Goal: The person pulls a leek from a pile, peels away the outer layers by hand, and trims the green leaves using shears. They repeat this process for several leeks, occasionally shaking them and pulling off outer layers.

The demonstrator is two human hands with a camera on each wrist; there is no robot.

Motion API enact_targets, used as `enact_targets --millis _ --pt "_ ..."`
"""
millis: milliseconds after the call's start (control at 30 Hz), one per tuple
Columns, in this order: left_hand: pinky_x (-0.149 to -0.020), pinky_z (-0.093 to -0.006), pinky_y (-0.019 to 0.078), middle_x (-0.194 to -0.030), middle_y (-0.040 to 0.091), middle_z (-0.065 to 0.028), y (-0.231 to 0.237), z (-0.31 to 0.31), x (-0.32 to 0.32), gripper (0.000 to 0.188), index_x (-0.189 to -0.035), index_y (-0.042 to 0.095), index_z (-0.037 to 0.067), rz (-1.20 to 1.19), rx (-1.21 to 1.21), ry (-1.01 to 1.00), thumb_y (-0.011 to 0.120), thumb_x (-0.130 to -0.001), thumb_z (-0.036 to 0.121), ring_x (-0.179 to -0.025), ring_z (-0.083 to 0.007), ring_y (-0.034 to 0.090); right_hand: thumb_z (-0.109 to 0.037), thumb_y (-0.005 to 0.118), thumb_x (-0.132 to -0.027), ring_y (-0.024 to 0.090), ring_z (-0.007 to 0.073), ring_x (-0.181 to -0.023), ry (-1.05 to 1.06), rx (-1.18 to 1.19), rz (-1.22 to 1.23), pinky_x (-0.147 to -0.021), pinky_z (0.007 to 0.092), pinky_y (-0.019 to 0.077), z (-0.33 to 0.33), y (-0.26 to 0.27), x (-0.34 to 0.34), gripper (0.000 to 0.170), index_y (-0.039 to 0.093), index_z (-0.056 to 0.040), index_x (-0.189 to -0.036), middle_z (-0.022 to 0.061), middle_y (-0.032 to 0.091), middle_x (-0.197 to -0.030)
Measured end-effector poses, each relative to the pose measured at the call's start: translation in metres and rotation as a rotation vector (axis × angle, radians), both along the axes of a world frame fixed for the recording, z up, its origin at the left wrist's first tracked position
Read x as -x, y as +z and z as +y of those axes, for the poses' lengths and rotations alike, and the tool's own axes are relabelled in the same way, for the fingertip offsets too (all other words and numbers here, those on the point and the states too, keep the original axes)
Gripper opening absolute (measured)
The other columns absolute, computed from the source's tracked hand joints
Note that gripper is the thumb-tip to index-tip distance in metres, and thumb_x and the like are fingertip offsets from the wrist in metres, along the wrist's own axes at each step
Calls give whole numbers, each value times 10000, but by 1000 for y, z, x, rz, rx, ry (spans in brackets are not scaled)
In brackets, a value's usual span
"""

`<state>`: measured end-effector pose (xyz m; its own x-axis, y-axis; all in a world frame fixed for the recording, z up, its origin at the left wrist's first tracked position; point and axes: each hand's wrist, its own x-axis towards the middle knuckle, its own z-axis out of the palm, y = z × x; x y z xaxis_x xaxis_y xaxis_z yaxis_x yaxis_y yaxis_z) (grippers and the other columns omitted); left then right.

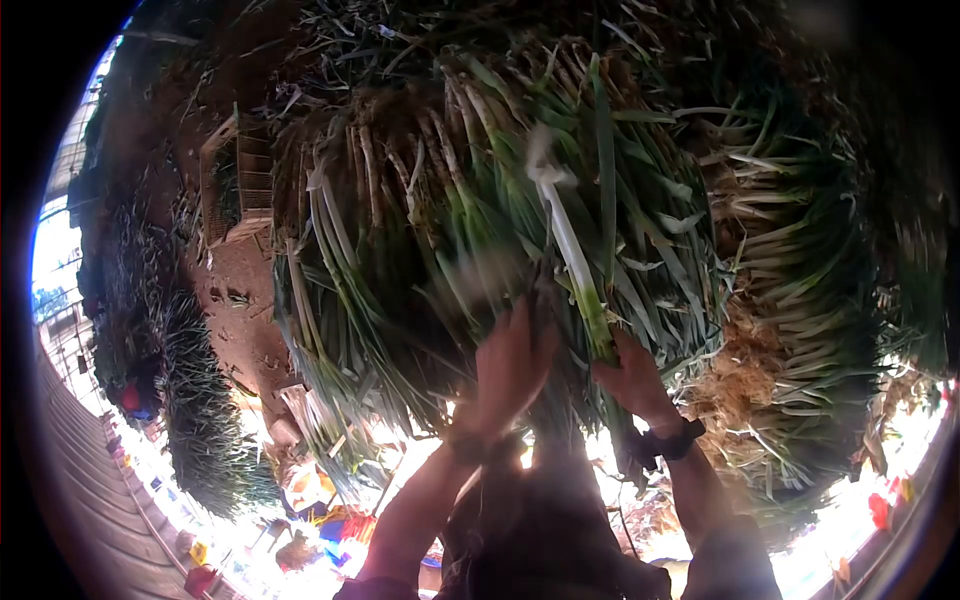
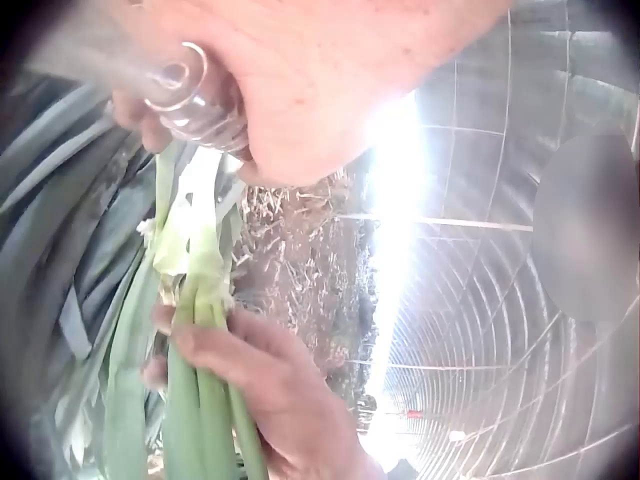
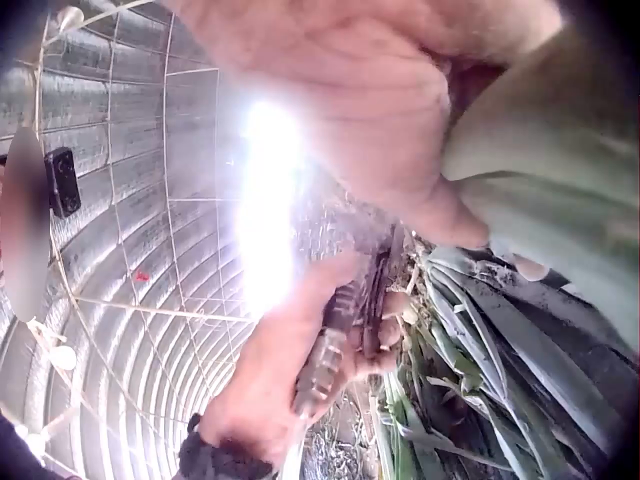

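Observation:
My right hand (image 1: pixel 632 380) grips a long green onion (image 1: pixel 572 245) by its green lower part, its white shaft and pale tip pointing away from me. In the left wrist view, fingers of that hand curl round the green leaves (image 2: pixel 205 400). To its left, my left hand (image 1: pixel 515 360) holds a dark handheld tool beside the stalk. The tool (image 3: pixel 325 355) has a ribbed, coil-like end in the right wrist view; I cannot tell its exact kind. In the left wrist view its ribbed metal part (image 2: pixel 200 110) overlaps the white shaft.
A broad heap of green onions (image 1: pixel 400 220) lies in front, roots mostly away from me. Another row (image 1: pixel 800 280) lines the right, with fibrous roots (image 1: pixel 745 370) facing inward. A slatted crate (image 1: pixel 240 185) stands on bare soil (image 1: pixel 235 320) at the left. Curved sheeting (image 3: pixel 130 250) arches overhead.

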<state>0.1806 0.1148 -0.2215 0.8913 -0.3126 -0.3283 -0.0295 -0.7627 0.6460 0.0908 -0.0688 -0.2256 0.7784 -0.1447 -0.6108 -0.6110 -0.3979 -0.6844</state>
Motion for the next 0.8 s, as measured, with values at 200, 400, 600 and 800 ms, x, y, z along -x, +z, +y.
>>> enact_targets --millis 200,400,600,800 --pt "-738 -519 489 -941 635 -256 -11 -6 -53 359 -1175 574 27 97 -35 9 589 -903 261 -861 -443 635 -132 662 -825 659 189 -750 -80 -201 43 -688 342 529 -5 -10 -1 388 572 19 -1171 125 640 -850" --pt "-772 -476 490 -951 640 -240 12 12 -41 403 -1263 570 39 296 153 40 572 -909 234 -896 -430 637 -118 656 -828 680 190 -789 -74 -288 152 -707 347 534 -8 3 -10 433 566 -3 -1236 95 678 -853" --pt "-849 -404 513 -1045 636 -201 34 57 15 506 -1361 527 19 225 136 -66 638 -889 161 -947 -338 657 -86 656 -842 661 140 -711 -421 -356 -120 -631 299 538 20 41 -40 364 586 7 -1186 72 662 -846" --pt "-781 -360 534 -1129 634 -172 81 144 21 555 -1352 500 -59 286 549 366 629 -818 17 -900 -260 655 -88 649 -881 593 152 -604 21 -142 -589 -515 328 523 111 54 -99 445 508 -7 -1294 64 624 -916"
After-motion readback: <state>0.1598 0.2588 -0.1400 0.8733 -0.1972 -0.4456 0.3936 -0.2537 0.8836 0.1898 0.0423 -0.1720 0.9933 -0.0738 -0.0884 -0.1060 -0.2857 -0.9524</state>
